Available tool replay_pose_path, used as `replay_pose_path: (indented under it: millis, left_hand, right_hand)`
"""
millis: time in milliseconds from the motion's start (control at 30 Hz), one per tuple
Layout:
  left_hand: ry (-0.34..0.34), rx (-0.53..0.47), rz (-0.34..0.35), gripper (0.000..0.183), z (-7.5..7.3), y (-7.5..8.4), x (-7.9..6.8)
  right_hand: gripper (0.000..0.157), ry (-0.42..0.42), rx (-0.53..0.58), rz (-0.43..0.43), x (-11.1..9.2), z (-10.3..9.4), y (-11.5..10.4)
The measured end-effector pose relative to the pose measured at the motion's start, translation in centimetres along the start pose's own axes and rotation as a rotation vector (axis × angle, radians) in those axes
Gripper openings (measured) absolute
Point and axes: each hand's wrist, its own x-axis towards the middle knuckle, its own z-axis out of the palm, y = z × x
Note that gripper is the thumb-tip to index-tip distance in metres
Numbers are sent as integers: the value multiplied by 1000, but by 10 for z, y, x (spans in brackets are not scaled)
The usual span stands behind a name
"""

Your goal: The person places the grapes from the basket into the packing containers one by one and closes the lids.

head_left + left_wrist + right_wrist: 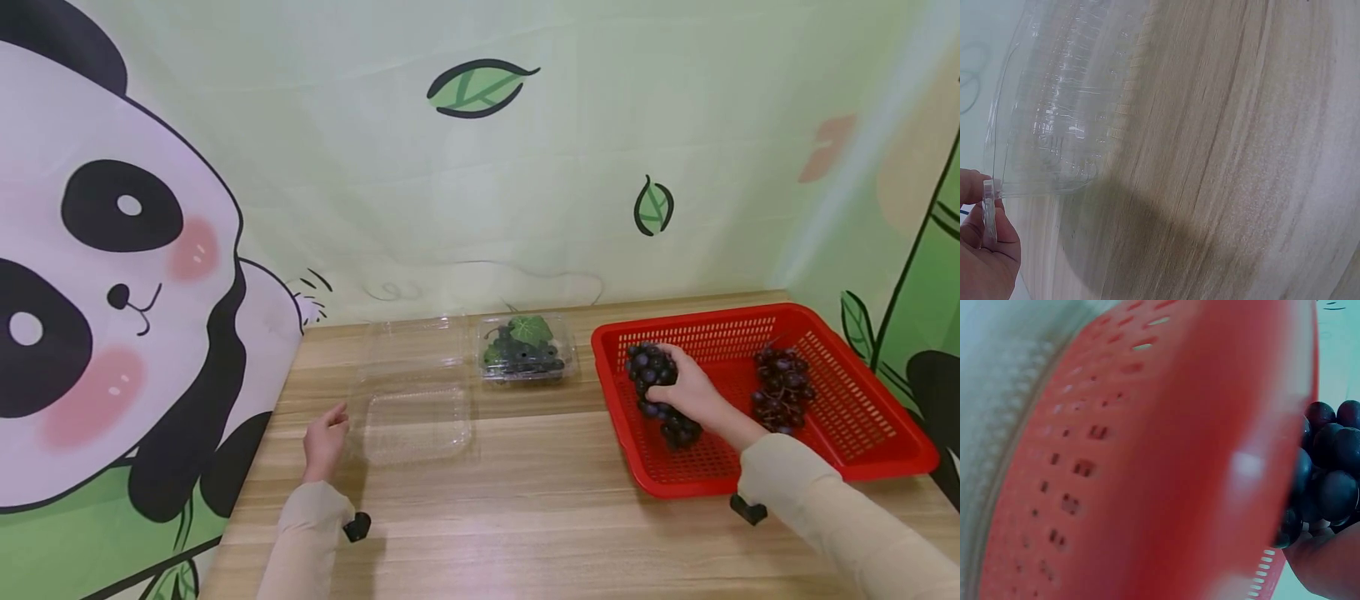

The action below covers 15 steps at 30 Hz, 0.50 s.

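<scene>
My right hand (693,392) grips a bunch of dark grapes (651,371) at the left side of the red basket (757,486). In the right wrist view the basket's wall hides part of the grapes (1334,450) and of the hand (1329,562). On the left, my left hand (326,442) pinches the edge of a clear plastic clamshell box (417,421) between thumb and fingers. The left wrist view shows that grip on the box (1066,131) up close. The box stands with its lid raised back, and nothing lies inside it.
A second bunch of grapes (782,387) lies at the right inside the basket. Behind, next to the raised lid, stands a clear box (527,354) with dark grapes and a green leaf. A printed panda cloth (375,167) hangs behind the wooden table (510,517).
</scene>
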Motion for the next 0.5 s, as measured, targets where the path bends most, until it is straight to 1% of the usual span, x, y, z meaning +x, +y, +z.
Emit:
replay_pose_path:
  millis: [133, 200, 233, 333, 500]
  left_hand:
    - [4, -6, 11, 38, 0, -2, 2]
    - [9, 4, 9, 37, 0, -1, 0]
    - [2, 27, -12, 38, -1, 3, -2]
    - [1, 41, -26, 38, -1, 7, -5]
    - [-7, 52, -25, 38, -2, 8, -5]
  right_hand:
    - [71, 2, 8, -3, 3, -1, -5]
    - [71, 5, 14, -10, 4, -1, -7]
    - [71, 9, 18, -15, 5, -1, -9]
    - [69, 19, 24, -28, 6, -2, -13]
    - [67, 31, 36, -47, 8, -2, -21]
